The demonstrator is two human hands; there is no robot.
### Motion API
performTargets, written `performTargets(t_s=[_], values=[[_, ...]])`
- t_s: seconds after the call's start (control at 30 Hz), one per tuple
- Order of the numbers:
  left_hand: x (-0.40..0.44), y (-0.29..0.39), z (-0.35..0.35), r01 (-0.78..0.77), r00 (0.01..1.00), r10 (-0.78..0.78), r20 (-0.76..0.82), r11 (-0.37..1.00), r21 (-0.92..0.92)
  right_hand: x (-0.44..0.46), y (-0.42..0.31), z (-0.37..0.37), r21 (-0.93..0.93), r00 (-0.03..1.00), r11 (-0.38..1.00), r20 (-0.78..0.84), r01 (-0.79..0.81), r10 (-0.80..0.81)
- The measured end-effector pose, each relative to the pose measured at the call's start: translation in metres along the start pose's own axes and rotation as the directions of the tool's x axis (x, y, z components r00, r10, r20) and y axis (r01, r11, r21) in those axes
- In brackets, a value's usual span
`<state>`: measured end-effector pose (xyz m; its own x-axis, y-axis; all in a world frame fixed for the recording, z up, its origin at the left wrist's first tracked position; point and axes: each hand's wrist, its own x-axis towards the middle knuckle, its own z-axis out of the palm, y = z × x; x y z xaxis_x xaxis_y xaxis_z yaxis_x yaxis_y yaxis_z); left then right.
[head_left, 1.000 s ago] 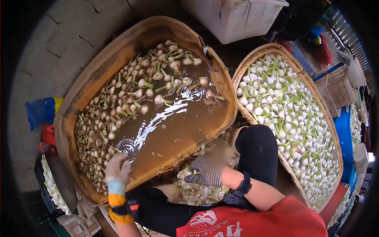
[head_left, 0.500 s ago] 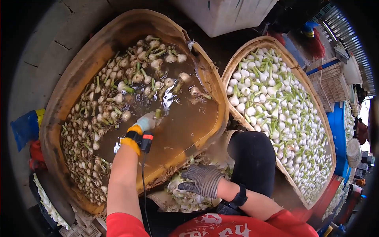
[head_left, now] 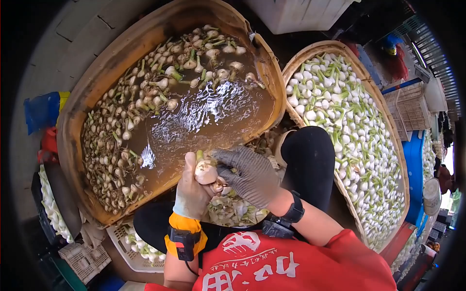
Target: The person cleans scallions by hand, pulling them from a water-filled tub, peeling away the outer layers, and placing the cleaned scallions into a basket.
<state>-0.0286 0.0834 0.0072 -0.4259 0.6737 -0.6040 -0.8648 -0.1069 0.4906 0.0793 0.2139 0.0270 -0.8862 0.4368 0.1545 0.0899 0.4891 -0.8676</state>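
In front of my body, at the near rim of the brown water tub [head_left: 65, 160], I hold a garlic bulb [head_left: 206, 172] with a short green stem. My left hand [head_left: 191, 191], in a pale glove with an orange cuff, grips it with the thumb along its side. The fingers of my right hand [head_left: 250, 174], in a grey striped glove, are curled against the bulb's right side and stem. Part of the bulb is hidden by them. Below the hands lies a heap of garlic peelings [head_left: 235, 211] between my legs.
Muddy garlic bulbs [head_left: 114, 160] float in the tub's left and far parts. At right stands a large tub [head_left: 290, 68] of white garlic with green stems. A white bin [head_left: 301, 17] is behind, a white crate [head_left: 131, 259] at lower left, and a blue barrel [head_left: 413, 174] at far right.
My left hand has come out of the water toward my body, holding a garlic bulb. My right hand has risen from the peelings to meet it. The view has shifted slightly.
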Motion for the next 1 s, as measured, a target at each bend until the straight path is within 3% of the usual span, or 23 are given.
performTargets(t_s=[0.07,0.17,0.2,0.3,0.33,0.37,0.4,0.43,0.47,0.5,0.57,0.63,0.7,0.77,0.83,0.87,0.93,0.97,1.0], values=[[-0.01,-0.008,-0.002,-0.044,0.999,0.044,-0.003,0.998,0.046,-0.005,-0.011,0.001,-0.036,0.993,0.994,0.068,0.099,-0.096],[-0.024,-0.008,-0.007,-0.07,0.997,0.058,0.051,0.96,0.271,-0.016,-0.009,0.006,-0.079,0.973,0.975,0.116,0.207,-0.197],[-0.032,-0.013,0.0,-0.108,0.987,0.151,-0.06,0.887,0.45,-0.018,-0.011,0.007,-0.085,0.972,0.973,0.114,0.214,-0.204],[-0.041,-0.021,-0.004,-0.16,0.978,0.207,-0.022,0.813,0.56,-0.024,-0.029,0.004,-0.105,0.979,0.983,0.154,0.149,-0.132],[-0.042,-0.022,-0.008,-0.215,0.976,0.204,0.079,0.817,0.535,-0.025,-0.04,0.002,0.023,0.991,1.0,0.133,0.015,-0.018],[-0.045,-0.022,-0.011,-0.225,0.973,0.213,0.085,0.815,0.534,-0.026,-0.046,0.0,0.154,0.987,0.981,0.128,-0.115,0.096],[-0.05,-0.022,-0.013,-0.161,0.987,0.144,0.074,0.843,0.513,-0.028,-0.047,0.0,0.153,0.988,0.982,0.128,-0.107,0.087],[-0.056,-0.02,-0.011,-0.094,0.995,0.071,0.065,0.866,0.492,-0.03,-0.044,0.002,0.09,0.993,0.991,0.067,-0.103,0.097],[-0.073,-0.011,0.005,-0.131,0.985,0.049,0.163,0.83,0.543,-0.03,-0.038,0.004,0.026,0.995,0.994,0.003,-0.102,0.102],[-0.075,-0.012,-0.005,-0.162,0.926,-0.017,0.378,0.886,0.435,-0.026,-0.025,0.009,0.089,0.992,0.993,-0.093,-0.079,0.088],[-0.093,-0.015,0.006,-0.143,0.927,-0.022,0.374,0.902,0.407,-0.008,-0.02,-0.017,-0.069,0.964,0.994,-0.26,-0.082,0.061],[-0.104,-0.016,0.01,-0.16,0.939,0.02,0.344,0.91,0.383,0.009,0.009,-0.031,-0.248,0.847,0.96,-0.531,-0.13,-0.022],[-0.109,-0.016,0.006,-0.178,0.948,0.062,0.311,0.917,0.358,0.009,0.014,-0.04,-0.129,0.826,0.967,-0.553,-0.219,0.113],[-0.109,-0.016,-0.003,-0.171,0.951,0.079,0.298,0.939,0.299,-0.005,0.007,-0.031,-0.172,0.85,0.972,-0.525,-0.162,0.049],[-0.113,-0.017,-0.001,-0.225,0.944,0.131,0.304,0.927,0.299,-0.024,-0.011,-0.02,-0.063,0.981,0.988,-0.139,-0.144,0.135],[-0.114,-0.017,0.0,-0.247,0.948,0.148,0.281,0.9,0.36,-0.034,-0.009,-0.009,-0.066,0.982,0.987,-0.135,-0.143,0.134],[-0.117,-0.018,0.003,-0.26,0.954,0.163,0.253,0.869,0.421,-0.047,-0.006,0.01,0.138,0.994,0.989,-0.101,0.06,-0.047],[-0.117,-0.019,0.006,-0.265,0.957,0.173,0.234,0.847,0.461,-0.048,-0.009,0.01,0.139,0.994,0.988,-0.1,0.059,-0.045],[-0.118,-0.019,0.007,-0.269,0.959,0.182,0.216,0.823,0.5,-0.05,-0.013,0.008,0.117,0.989,0.982,-0.014,0.146,-0.145]])
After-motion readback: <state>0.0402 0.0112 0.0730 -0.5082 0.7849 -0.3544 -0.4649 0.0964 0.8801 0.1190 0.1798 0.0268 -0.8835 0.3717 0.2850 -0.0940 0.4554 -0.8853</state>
